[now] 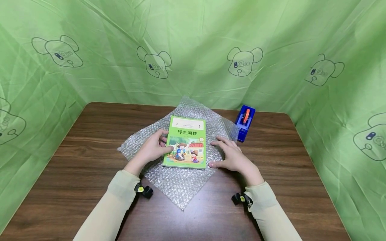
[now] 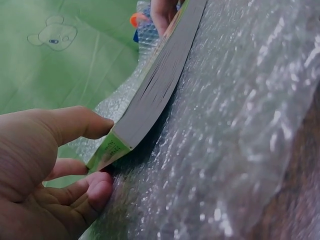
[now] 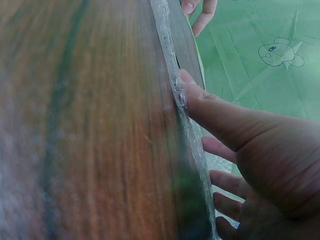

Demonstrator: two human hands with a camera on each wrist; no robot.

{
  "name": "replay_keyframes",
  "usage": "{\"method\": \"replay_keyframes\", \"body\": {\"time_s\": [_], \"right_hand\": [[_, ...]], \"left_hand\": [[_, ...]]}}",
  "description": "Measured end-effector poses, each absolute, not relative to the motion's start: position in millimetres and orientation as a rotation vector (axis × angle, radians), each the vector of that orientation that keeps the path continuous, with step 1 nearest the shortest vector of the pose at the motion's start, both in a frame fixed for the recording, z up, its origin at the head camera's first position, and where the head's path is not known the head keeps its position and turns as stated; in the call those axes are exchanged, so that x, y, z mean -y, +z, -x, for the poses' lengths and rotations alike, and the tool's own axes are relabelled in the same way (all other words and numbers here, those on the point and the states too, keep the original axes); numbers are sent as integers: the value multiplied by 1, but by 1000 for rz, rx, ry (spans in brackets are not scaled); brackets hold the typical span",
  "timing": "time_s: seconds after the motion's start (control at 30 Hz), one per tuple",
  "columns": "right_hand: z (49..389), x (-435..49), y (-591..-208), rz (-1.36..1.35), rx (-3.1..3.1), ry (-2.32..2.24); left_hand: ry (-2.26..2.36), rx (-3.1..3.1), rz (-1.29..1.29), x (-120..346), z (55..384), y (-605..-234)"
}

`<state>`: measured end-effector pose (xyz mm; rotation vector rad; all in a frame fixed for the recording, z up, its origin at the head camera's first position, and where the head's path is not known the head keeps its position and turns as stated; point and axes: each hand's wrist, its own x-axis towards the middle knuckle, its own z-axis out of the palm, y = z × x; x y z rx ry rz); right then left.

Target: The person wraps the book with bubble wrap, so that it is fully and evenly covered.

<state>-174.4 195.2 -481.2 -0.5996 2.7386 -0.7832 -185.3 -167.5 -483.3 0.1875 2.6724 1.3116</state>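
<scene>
A green paperback book point(image 1: 187, 142) with a cartoon cover lies face up near the middle of a sheet of bubble wrap point(image 1: 184, 187). My left hand point(image 1: 154, 146) pinches the book's spine edge, thumb on the cover and fingers at the lower side. Seen from the left wrist, that hand point(image 2: 60, 165) grips the spine corner, and the page block point(image 2: 160, 80) faces the camera. To the right of the book, my right hand point(image 1: 233, 155) rests on the bubble wrap with fingers spread, holding nothing. In the right wrist view its thumb point(image 3: 215, 105) lies beside the page edge.
A blue tape dispenser point(image 1: 245, 123) with an orange roll stands at the back right, touching the wrap's right corner. Brown wood-grain table point(image 1: 90, 150) lies all around the wrap. Green fabric point(image 1: 196, 30) with cartoon heads hangs behind and at both sides.
</scene>
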Motion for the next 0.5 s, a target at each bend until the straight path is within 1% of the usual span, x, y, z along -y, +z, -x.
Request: {"method": "replay_keyframes", "body": {"time_s": [0.5], "right_hand": [[176,-195,-481,603,-2735,-790]], "left_hand": [[1278,-2688,-220,169,185,-482]]}}
